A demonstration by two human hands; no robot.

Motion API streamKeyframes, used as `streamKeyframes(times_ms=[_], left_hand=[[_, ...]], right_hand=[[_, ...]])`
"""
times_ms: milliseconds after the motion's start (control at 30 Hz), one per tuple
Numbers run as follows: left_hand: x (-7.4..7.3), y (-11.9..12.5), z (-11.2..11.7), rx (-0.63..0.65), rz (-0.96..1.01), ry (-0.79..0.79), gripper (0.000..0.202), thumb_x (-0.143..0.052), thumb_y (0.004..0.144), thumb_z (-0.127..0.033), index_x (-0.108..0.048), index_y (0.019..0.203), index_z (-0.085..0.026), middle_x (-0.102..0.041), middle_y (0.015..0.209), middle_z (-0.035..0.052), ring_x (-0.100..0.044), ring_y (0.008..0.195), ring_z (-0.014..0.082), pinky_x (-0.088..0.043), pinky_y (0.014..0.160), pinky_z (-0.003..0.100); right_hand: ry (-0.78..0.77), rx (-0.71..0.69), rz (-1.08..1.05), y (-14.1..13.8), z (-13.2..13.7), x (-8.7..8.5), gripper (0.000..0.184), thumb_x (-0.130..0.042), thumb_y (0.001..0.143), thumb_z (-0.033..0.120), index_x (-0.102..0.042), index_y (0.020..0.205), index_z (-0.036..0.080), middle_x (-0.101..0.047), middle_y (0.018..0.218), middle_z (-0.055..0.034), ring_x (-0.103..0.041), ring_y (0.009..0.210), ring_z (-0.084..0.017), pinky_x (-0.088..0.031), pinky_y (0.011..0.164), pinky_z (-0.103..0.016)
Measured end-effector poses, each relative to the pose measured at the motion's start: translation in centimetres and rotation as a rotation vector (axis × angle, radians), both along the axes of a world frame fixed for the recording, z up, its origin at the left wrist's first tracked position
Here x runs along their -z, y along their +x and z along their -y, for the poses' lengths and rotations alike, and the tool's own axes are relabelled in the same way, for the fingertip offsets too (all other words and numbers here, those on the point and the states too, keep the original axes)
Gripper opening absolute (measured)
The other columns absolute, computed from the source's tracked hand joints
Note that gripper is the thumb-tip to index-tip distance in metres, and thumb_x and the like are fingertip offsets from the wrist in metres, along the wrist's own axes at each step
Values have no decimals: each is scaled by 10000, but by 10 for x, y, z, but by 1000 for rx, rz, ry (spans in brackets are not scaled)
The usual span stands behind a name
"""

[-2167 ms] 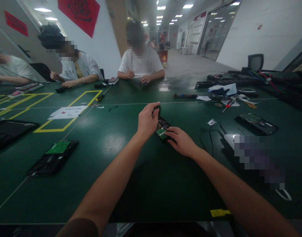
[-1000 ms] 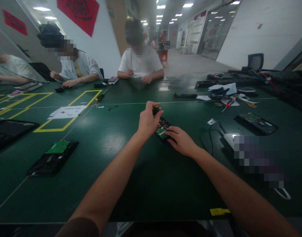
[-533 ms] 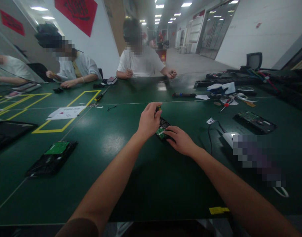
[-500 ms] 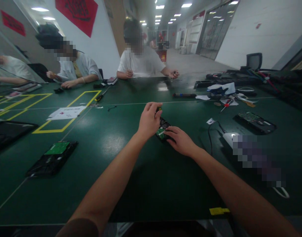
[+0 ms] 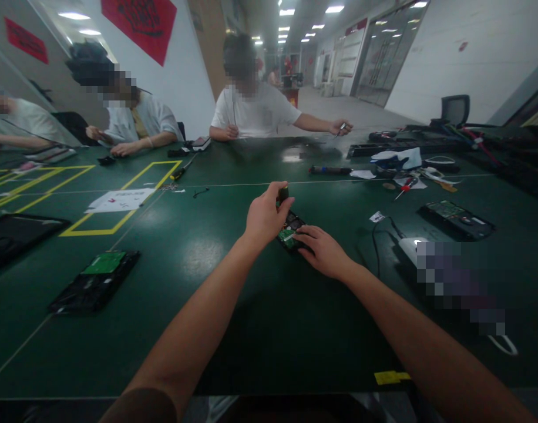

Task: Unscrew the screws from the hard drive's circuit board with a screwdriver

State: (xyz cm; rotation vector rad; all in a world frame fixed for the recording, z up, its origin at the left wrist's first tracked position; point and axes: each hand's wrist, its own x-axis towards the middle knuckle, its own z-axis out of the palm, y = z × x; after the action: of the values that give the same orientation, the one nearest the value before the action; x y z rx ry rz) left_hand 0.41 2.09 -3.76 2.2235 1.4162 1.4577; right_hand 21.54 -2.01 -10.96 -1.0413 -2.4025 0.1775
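Observation:
My left hand is closed round the dark, yellow-marked handle of a screwdriver. The handle stands upright over the far end of an opened black electronic device, and my fingers hide where the tip meets it. A green circuit board shows in the device's near half. From the right, my right hand grips the device's edge, fingertips on the board side and thumb lower down.
Similar opened devices lie to the left and right. Nearer on the right is a partly blurred long object with a cable. Another screwdriver, a paper sheet and cluttered tools lie farther back. Several people sit opposite.
My left fingers have shifted round the screwdriver handle, the thumb now farther out. My right hand stays on the device. The person opposite has stretched an arm farther right.

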Motion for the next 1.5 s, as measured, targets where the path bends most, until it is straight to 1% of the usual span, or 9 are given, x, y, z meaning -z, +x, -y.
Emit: streamKeyframes(times_ms=[133, 300, 533, 700, 833, 1000, 1233, 1367, 1500], left_hand=[[3, 0, -3, 24, 67, -13, 372, -748, 887, -284, -546, 1198, -253, -740, 1090, 71, -734, 878, 212, -581, 812, 378], [1, 0, -2, 29, 77, 53, 263, -695, 908, -187, -575, 1138, -232, -681, 1090, 71, -675, 998, 202, -588, 856, 362], [-4, 0, 2, 50, 67, 59, 297, -636, 922, -126, -670, 1188, -254, -613, 1203, 85, -632, 1081, 199, -593, 906, 356], [-5, 0, 0, 4, 40, 54, 353, -607, 926, -95, -690, 1222, -268, -683, 1173, 81, -661, 1067, 215, -563, 980, 403], [-3, -2, -1, 37, 18, 29, 350, -608, 948, -146, -643, 1275, -265, -744, 1129, 62, -712, 984, 201, -572, 952, 395], [5, -2, -5, 34, 126, -38, 421, -762, 876, -317, -561, 1239, -247, -757, 1044, 64, -742, 873, 203, -601, 834, 378], [2, 0, -1, 65, 86, 2, 245, -643, 956, -227, -585, 1192, -250, -736, 1077, 69, -720, 941, 196, -586, 875, 376], [-4, 2, 3, 49, 37, 84, 277, -605, 948, -136, -660, 1201, -236, -676, 1186, 87, -653, 1099, 207, -568, 957, 377], [-6, 0, 3, -34, 16, 105, 336, -571, 951, -106, -702, 1227, -247, -647, 1135, 89, -648, 1033, 199, -566, 952, 366]], right_hand=[[3, -13, 9, 0, 0, -2, 381, -631, 943, 204, -663, 1323, 217, -608, 1398, -138, -564, 1306, -322, -482, 1112, -588], [-7, -3, 20, 0, 0, -2, 386, -630, 942, 209, -657, 1328, 205, -604, 1404, -145, -559, 1312, -329, -485, 1106, -594], [4, 4, 20, 0, 0, 0, 382, -629, 946, 212, -663, 1326, 214, -608, 1400, -142, -565, 1304, -326, -479, 1113, -593], [6, 10, 24, -1, -1, 1, 387, -627, 948, 210, -657, 1334, 219, -607, 1406, -140, -558, 1317, -323, -478, 1117, -591], [0, 7, 30, -1, 0, 0, 388, -622, 953, 221, -652, 1340, 209, -610, 1402, -145, -564, 1310, -327, -473, 1120, -598], [-3, 20, 27, -1, 1, -2, 385, -632, 943, 213, -661, 1327, 212, -612, 1398, -143, -562, 1311, -337, -490, 1103, -593], [9, 11, 31, -1, 1, 0, 379, -624, 951, 210, -663, 1327, 193, -606, 1404, -153, -561, 1309, -330, -494, 1101, -574], [4, 9, 15, -1, 0, 2, 389, -633, 946, 209, -663, 1333, 212, -609, 1407, -138, -557, 1318, -323, -476, 1120, -578], [1, 3, 14, 0, -1, 3, 392, -630, 951, 214, -658, 1342, 214, -608, 1412, -135, -560, 1315, -318, -464, 1132, -581]])
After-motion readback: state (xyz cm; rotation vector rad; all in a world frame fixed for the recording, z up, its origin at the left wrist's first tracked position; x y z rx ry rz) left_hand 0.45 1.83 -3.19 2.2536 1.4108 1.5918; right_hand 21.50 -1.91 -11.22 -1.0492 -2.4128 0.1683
